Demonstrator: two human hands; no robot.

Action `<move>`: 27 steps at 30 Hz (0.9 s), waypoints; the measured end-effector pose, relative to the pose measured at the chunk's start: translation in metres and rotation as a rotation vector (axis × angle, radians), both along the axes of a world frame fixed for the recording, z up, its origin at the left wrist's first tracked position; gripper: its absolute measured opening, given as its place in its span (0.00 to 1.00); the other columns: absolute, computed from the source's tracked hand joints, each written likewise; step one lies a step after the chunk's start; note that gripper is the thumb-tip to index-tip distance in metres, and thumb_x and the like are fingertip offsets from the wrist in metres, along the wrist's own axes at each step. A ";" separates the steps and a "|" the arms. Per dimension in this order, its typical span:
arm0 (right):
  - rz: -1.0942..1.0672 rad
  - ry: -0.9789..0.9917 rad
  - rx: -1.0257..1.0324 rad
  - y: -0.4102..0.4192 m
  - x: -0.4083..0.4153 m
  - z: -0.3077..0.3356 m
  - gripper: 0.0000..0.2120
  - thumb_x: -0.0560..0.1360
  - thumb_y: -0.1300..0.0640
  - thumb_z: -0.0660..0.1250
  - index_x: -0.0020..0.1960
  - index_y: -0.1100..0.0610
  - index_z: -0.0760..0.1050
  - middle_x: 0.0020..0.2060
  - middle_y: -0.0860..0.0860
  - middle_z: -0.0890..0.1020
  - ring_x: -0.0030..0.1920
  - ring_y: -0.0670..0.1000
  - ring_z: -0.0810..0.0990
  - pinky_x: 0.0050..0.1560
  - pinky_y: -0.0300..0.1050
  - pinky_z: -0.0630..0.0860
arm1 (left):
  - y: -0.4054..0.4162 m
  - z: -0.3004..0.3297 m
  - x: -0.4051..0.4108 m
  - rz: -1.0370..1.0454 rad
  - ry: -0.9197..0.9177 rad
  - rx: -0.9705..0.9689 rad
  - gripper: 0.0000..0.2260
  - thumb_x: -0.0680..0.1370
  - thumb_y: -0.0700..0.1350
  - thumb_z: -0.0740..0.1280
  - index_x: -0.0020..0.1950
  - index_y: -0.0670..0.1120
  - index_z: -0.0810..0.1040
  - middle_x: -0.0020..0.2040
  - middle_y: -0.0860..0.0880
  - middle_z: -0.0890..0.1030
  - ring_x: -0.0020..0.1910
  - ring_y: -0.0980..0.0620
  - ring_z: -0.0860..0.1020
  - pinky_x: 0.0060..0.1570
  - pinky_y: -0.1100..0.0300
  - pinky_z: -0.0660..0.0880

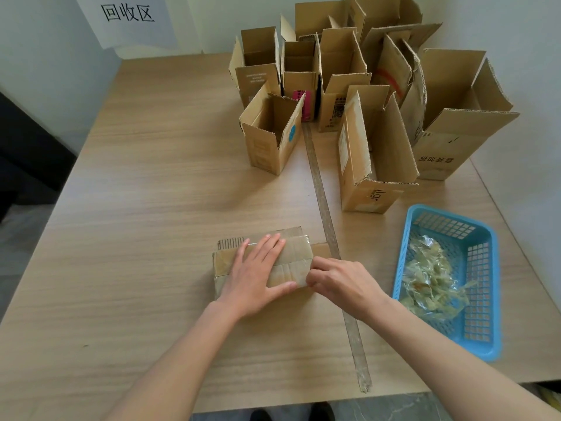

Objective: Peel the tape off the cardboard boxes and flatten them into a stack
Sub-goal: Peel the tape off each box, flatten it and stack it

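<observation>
1. Counter (151, 177): light wood-grain top, beneath the fingers.
2. Basket (485, 268): blue plastic, perforated walls, right of the fingers, near the counter edge.
3. Paper sign (127, 13): white, black characters, on the wall far beyond and left of the fingers.

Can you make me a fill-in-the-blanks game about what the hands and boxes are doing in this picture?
1. The left hand presses flat on the taped ____.
2. The right hand picks at the ____ on its right end.
3. Peeled tape scraps lie in the ____ basket.
4. The open boxes stand at the table's ____ right.

Missing words: box; tape; blue; far
</observation>
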State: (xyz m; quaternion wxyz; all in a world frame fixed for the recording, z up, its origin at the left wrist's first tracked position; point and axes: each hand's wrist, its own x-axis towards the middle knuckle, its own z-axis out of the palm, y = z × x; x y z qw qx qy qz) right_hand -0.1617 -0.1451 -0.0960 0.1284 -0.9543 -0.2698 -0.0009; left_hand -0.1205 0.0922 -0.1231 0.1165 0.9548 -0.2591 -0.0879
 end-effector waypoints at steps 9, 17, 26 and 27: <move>0.168 -0.121 -0.225 0.003 0.001 -0.005 0.17 0.64 0.67 0.78 0.43 0.54 0.73 0.42 0.48 0.71 0.39 0.49 0.71 0.19 0.44 0.66 | 0.000 0.001 0.000 -0.005 -0.004 0.009 0.43 0.75 0.76 0.49 0.84 0.53 0.49 0.83 0.58 0.47 0.81 0.60 0.41 0.79 0.50 0.34; 0.226 -0.103 -0.223 -0.016 0.004 -0.006 0.14 0.71 0.60 0.77 0.47 0.52 0.73 0.45 0.46 0.73 0.44 0.48 0.72 0.19 0.41 0.65 | 0.000 -0.002 0.000 0.003 -0.017 -0.009 0.44 0.74 0.77 0.48 0.84 0.53 0.50 0.83 0.58 0.48 0.81 0.60 0.43 0.79 0.50 0.35; 0.240 -0.146 -0.159 -0.006 0.002 0.002 0.12 0.66 0.64 0.78 0.41 0.55 0.76 0.40 0.49 0.74 0.35 0.51 0.75 0.21 0.44 0.64 | 0.000 -0.004 0.000 -0.004 -0.016 0.005 0.44 0.75 0.77 0.49 0.84 0.53 0.48 0.83 0.58 0.47 0.81 0.60 0.42 0.79 0.48 0.37; 0.235 -0.147 -0.158 -0.006 0.002 0.002 0.13 0.66 0.64 0.78 0.42 0.54 0.76 0.40 0.49 0.75 0.34 0.51 0.75 0.22 0.44 0.65 | 0.001 -0.004 0.000 -0.004 -0.022 -0.006 0.44 0.75 0.77 0.49 0.84 0.53 0.49 0.83 0.57 0.48 0.81 0.59 0.43 0.79 0.47 0.37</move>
